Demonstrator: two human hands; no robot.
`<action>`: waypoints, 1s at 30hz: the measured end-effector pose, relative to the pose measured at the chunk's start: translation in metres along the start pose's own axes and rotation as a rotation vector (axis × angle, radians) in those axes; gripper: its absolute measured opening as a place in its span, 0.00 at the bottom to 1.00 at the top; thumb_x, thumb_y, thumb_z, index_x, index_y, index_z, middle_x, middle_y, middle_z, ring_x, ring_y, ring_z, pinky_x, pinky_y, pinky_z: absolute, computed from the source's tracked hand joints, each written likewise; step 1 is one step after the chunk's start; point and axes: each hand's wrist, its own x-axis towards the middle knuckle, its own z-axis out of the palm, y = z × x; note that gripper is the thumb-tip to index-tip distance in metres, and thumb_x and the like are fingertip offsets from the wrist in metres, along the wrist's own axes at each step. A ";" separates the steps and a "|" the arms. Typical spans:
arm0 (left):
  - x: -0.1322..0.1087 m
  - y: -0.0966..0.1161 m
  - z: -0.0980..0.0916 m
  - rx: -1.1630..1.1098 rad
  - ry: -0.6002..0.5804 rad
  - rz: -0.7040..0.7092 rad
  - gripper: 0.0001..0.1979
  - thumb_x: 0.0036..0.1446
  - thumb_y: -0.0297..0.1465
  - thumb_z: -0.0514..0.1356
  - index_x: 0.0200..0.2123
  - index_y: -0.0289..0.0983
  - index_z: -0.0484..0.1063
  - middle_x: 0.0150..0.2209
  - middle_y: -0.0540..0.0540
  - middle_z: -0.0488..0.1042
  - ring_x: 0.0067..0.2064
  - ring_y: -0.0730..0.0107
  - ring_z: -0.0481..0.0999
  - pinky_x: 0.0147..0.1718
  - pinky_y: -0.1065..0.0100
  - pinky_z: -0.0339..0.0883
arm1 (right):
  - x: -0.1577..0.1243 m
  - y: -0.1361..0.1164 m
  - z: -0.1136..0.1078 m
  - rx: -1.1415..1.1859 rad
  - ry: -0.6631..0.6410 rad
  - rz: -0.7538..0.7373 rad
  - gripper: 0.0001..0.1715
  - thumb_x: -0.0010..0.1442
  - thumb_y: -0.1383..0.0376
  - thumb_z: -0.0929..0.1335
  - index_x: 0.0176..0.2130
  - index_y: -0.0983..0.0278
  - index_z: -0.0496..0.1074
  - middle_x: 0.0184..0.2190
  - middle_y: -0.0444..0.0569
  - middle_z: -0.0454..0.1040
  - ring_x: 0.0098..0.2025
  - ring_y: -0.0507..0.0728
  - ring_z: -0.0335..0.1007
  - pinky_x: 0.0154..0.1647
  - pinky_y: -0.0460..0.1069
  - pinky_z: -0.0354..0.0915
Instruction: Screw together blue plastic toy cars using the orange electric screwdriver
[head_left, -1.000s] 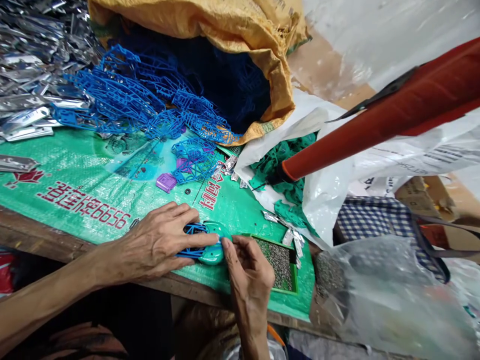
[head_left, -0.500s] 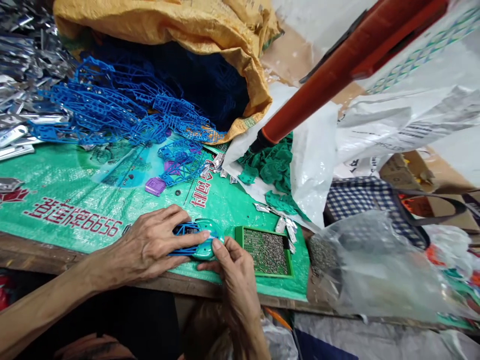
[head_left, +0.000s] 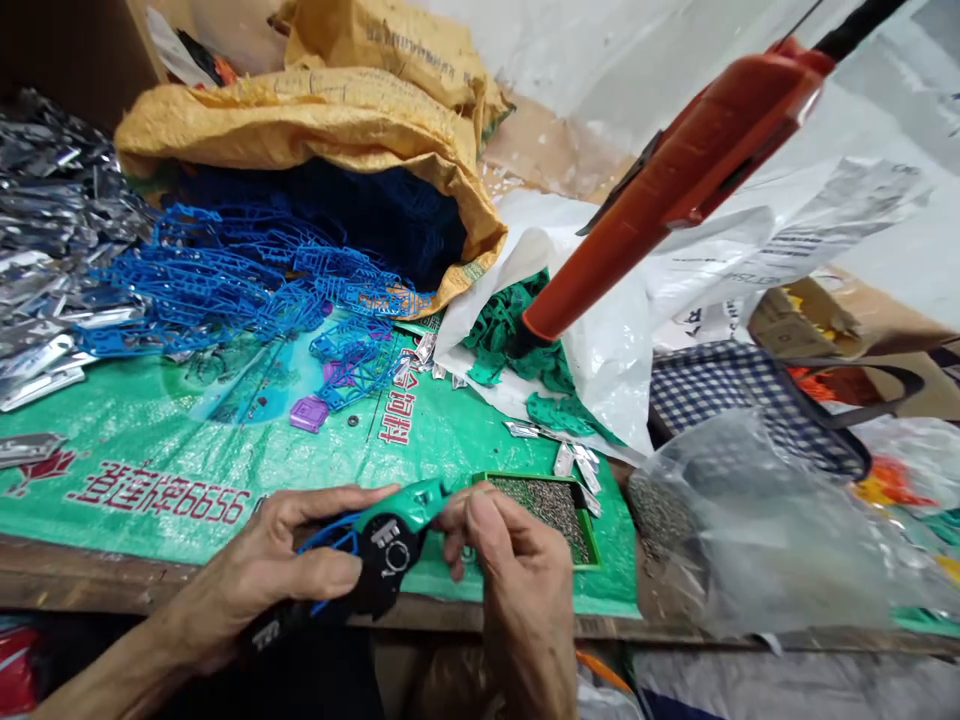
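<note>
My left hand is closed round a small toy assembly: a teal shell on top, a black part with a round fitting below, and a blue frame piece showing behind it. It is lifted a little off the green mat, near the table's front edge. My right hand is pinched at the teal shell's right end, fingers curled together. What its fingertips hold is too small to make out. A green tray of tiny screws lies just right of my hands.
A heap of blue frames spills from a yellow sack. Silver foil packs pile at the left. A white bag holds teal parts. A purple piece lies on the mat. An orange-red tool handle hangs overhead at the right.
The toy assembly has been lifted off the mat and tilted, showing its black underside. My left hand went from pressing flat to gripping it. The view has swung upward.
</note>
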 end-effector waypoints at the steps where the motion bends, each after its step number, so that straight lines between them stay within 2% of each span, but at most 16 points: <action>1: -0.004 0.003 0.006 -0.214 0.006 -0.137 0.27 0.43 0.44 0.78 0.48 0.44 0.83 0.41 0.45 0.85 0.41 0.58 0.84 0.40 0.67 0.77 | 0.001 -0.003 -0.002 -0.020 0.040 -0.019 0.23 0.60 0.48 0.72 0.26 0.63 0.73 0.24 0.44 0.71 0.24 0.50 0.64 0.26 0.46 0.61; 3: -0.010 0.005 0.017 -0.501 0.028 -0.265 0.26 0.40 0.42 0.80 0.45 0.44 0.84 0.35 0.47 0.85 0.32 0.66 0.84 0.34 0.71 0.77 | 0.003 -0.006 -0.004 -0.062 0.067 -0.057 0.16 0.55 0.53 0.77 0.37 0.62 0.77 0.32 0.45 0.76 0.31 0.52 0.68 0.33 0.46 0.66; 5: -0.013 0.003 0.024 -0.651 0.042 -0.302 0.23 0.41 0.38 0.80 0.43 0.44 0.84 0.30 0.49 0.84 0.29 0.70 0.83 0.32 0.74 0.76 | 0.007 -0.006 -0.002 -0.084 -0.068 -0.058 0.20 0.52 0.56 0.78 0.43 0.61 0.78 0.36 0.46 0.77 0.36 0.53 0.70 0.39 0.47 0.67; 7: -0.015 -0.003 0.026 -0.724 0.012 -0.319 0.24 0.42 0.38 0.80 0.44 0.42 0.83 0.25 0.50 0.82 0.29 0.68 0.83 0.31 0.74 0.77 | 0.011 -0.005 0.002 -0.046 -0.187 -0.004 0.17 0.54 0.54 0.76 0.39 0.61 0.78 0.32 0.44 0.74 0.36 0.53 0.68 0.40 0.47 0.65; 9: -0.016 -0.010 0.025 -0.757 -0.004 -0.345 0.26 0.42 0.39 0.80 0.45 0.40 0.83 0.22 0.50 0.80 0.30 0.65 0.83 0.31 0.72 0.78 | 0.014 -0.005 0.006 0.042 -0.218 0.077 0.17 0.55 0.52 0.75 0.35 0.62 0.77 0.28 0.42 0.70 0.33 0.52 0.64 0.37 0.47 0.62; 12: -0.018 -0.014 0.025 -0.762 0.084 -0.393 0.29 0.39 0.39 0.81 0.47 0.40 0.82 0.22 0.51 0.80 0.29 0.65 0.83 0.33 0.71 0.78 | 0.015 -0.008 0.008 0.113 -0.274 0.149 0.17 0.53 0.54 0.77 0.36 0.62 0.77 0.30 0.42 0.71 0.32 0.51 0.62 0.34 0.46 0.59; 14: -0.021 -0.013 0.027 -0.766 0.141 -0.414 0.31 0.37 0.38 0.82 0.48 0.40 0.82 0.23 0.51 0.80 0.28 0.65 0.83 0.32 0.70 0.78 | 0.014 -0.010 0.006 0.080 -0.325 0.127 0.14 0.53 0.55 0.76 0.34 0.62 0.77 0.30 0.42 0.71 0.32 0.51 0.62 0.34 0.46 0.57; 16: -0.022 -0.011 0.031 -0.782 0.148 -0.419 0.32 0.36 0.37 0.82 0.48 0.40 0.82 0.23 0.51 0.79 0.28 0.66 0.83 0.32 0.71 0.78 | 0.013 -0.012 0.003 0.024 -0.343 0.066 0.13 0.55 0.56 0.75 0.31 0.62 0.76 0.27 0.41 0.69 0.32 0.51 0.60 0.33 0.46 0.55; 18: -0.023 -0.009 0.034 -0.784 0.137 -0.403 0.29 0.37 0.36 0.82 0.45 0.40 0.83 0.23 0.52 0.79 0.27 0.69 0.81 0.32 0.72 0.77 | 0.012 -0.013 0.001 0.009 -0.348 0.035 0.13 0.56 0.55 0.75 0.31 0.62 0.75 0.27 0.41 0.69 0.32 0.51 0.60 0.33 0.46 0.55; 21: -0.024 -0.011 0.032 -0.732 0.138 -0.361 0.23 0.39 0.36 0.81 0.41 0.40 0.83 0.27 0.51 0.80 0.27 0.71 0.80 0.31 0.72 0.76 | 0.010 -0.010 0.000 0.104 -0.361 0.078 0.14 0.54 0.55 0.77 0.31 0.62 0.76 0.28 0.42 0.70 0.33 0.51 0.62 0.34 0.46 0.57; 23: -0.026 -0.013 0.023 -0.615 0.103 -0.311 0.25 0.42 0.39 0.80 0.45 0.40 0.83 0.29 0.48 0.81 0.28 0.68 0.80 0.31 0.70 0.75 | 0.010 -0.006 0.002 0.182 -0.370 0.097 0.14 0.52 0.56 0.78 0.31 0.62 0.77 0.29 0.42 0.72 0.34 0.51 0.64 0.36 0.46 0.59; 25: -0.027 -0.012 0.007 -0.371 0.053 -0.196 0.29 0.46 0.43 0.77 0.51 0.41 0.81 0.32 0.45 0.81 0.32 0.63 0.81 0.32 0.67 0.75 | 0.010 -0.001 0.002 0.203 -0.381 0.059 0.14 0.50 0.56 0.79 0.34 0.61 0.80 0.33 0.44 0.76 0.37 0.53 0.68 0.40 0.46 0.63; 26: -0.028 -0.010 -0.003 -0.197 0.044 -0.095 0.29 0.48 0.44 0.75 0.53 0.42 0.81 0.34 0.44 0.81 0.36 0.59 0.81 0.34 0.66 0.75 | 0.011 0.003 0.002 0.196 -0.388 0.037 0.17 0.50 0.57 0.80 0.38 0.60 0.81 0.37 0.45 0.78 0.40 0.54 0.71 0.43 0.47 0.65; 28: -0.028 -0.006 -0.019 0.248 0.070 0.227 0.26 0.52 0.43 0.72 0.55 0.48 0.80 0.44 0.44 0.80 0.48 0.52 0.79 0.39 0.64 0.74 | 0.012 0.013 0.001 0.171 -0.368 0.011 0.27 0.49 0.56 0.81 0.49 0.58 0.80 0.45 0.49 0.81 0.45 0.57 0.74 0.49 0.50 0.69; 30: -0.026 -0.003 -0.028 0.705 0.086 0.541 0.23 0.60 0.38 0.66 0.59 0.52 0.75 0.48 0.44 0.77 0.50 0.54 0.76 0.41 0.63 0.73 | 0.016 0.024 -0.003 0.125 -0.268 0.016 0.31 0.51 0.54 0.80 0.52 0.58 0.78 0.48 0.53 0.81 0.46 0.59 0.77 0.51 0.54 0.72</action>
